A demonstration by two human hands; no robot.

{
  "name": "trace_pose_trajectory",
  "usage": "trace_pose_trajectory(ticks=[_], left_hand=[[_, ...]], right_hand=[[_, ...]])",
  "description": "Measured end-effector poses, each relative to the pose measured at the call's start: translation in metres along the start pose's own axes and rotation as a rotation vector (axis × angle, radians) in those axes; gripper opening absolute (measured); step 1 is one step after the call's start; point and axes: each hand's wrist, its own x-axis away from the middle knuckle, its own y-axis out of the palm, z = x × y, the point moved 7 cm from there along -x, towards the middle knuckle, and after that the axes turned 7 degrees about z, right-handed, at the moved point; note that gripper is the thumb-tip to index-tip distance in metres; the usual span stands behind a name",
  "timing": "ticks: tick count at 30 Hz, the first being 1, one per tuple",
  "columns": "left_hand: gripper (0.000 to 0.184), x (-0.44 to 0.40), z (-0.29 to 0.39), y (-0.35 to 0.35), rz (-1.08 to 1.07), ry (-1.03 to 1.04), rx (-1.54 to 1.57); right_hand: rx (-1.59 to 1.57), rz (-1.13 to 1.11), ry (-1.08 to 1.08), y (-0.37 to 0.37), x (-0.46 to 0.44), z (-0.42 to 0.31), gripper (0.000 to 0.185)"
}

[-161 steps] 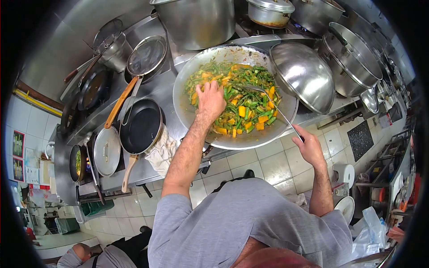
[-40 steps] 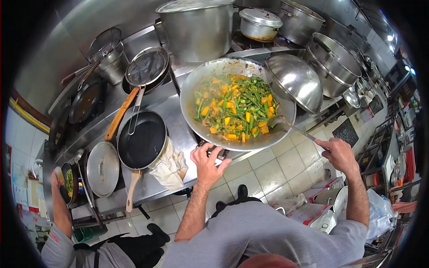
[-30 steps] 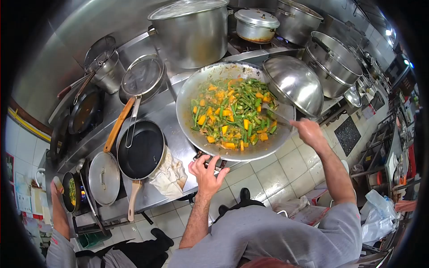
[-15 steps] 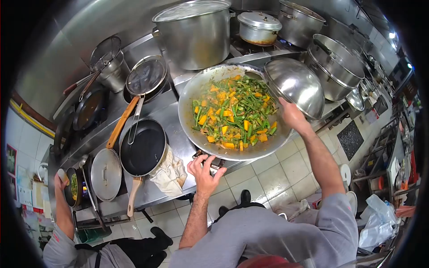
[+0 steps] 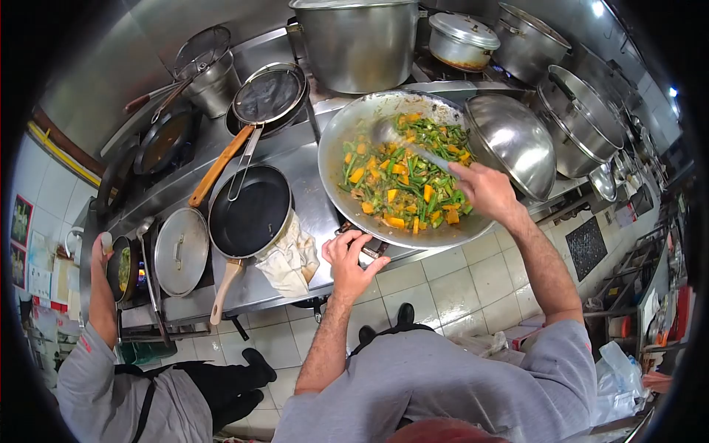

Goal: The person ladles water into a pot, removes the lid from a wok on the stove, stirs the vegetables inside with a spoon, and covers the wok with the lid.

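My right hand [image 5: 487,193] is closed around the grey handle of a ladle [image 5: 428,156], whose bowl is over the far left part of the food. Below it, a wide metal wok [image 5: 330,167] holds cut green beans [image 5: 426,174] and orange pumpkin-like chunks [image 5: 399,169]. My left hand [image 5: 350,262] rests at the stove's front edge, just below the wok, with thumb apart from the slightly bent fingers. It is beside a dark metal fitting [image 5: 371,249] and grips nothing that I can see.
A domed lid [image 5: 513,144] leans against the wok's right side. To the left are a black frying pan [image 5: 249,212], a crumpled cloth [image 5: 288,258], a flat lid [image 5: 179,251] and a strainer [image 5: 270,94]. A co-worker's hand [image 5: 101,251] is by a small pan [image 5: 128,270]. Large pots [image 5: 354,44] stand behind.
My right hand has moved from the wok's right rim inward over the food, and the ladle now reaches across to the far left. My left hand stays at the stove edge, its fingers less spread.
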Motion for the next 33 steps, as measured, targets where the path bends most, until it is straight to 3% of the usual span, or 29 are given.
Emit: trace_pose_trajectory(ticks=[5, 8, 15, 20, 24, 25, 29, 33], left_hand=[[0.049, 0.000, 0.003, -0.004, 0.018, 0.015, -0.018], [0.048, 0.003, 0.000, -0.001, 0.009, 0.007, -0.019], [0.045, 0.001, 0.001, -0.004, -0.023, -0.004, -0.024], [0.045, -0.001, -0.001, -0.004, -0.030, -0.026, -0.029], [0.045, 0.000, -0.002, -0.003, -0.015, -0.020, -0.019], [0.045, 0.000, -0.003, -0.003, -0.015, -0.019, -0.016], [0.046, 0.001, -0.001, -0.003, 0.010, 0.005, -0.001], [0.047, -0.001, 0.000, -0.004, 0.027, 0.026, 0.027]], right_hand=[[-0.067, -0.124, -0.232, 0.021, 0.007, -0.056, 0.039], [-0.141, -0.192, -0.266, 0.053, 0.006, -0.057, 0.044], [0.033, -0.328, -0.111, 0.067, 0.016, -0.012, 0.057], [0.057, -0.167, -0.102, 0.047, 0.033, 0.045, 0.058], [0.138, -0.182, -0.014, 0.029, 0.049, 0.070, 0.054], [0.041, -0.113, -0.011, 0.022, 0.051, 0.071, 0.052], [-0.131, -0.037, 0.008, -0.006, 0.060, 0.031, 0.045], [0.000, -0.078, -0.118, 0.014, 0.059, -0.014, 0.045]])
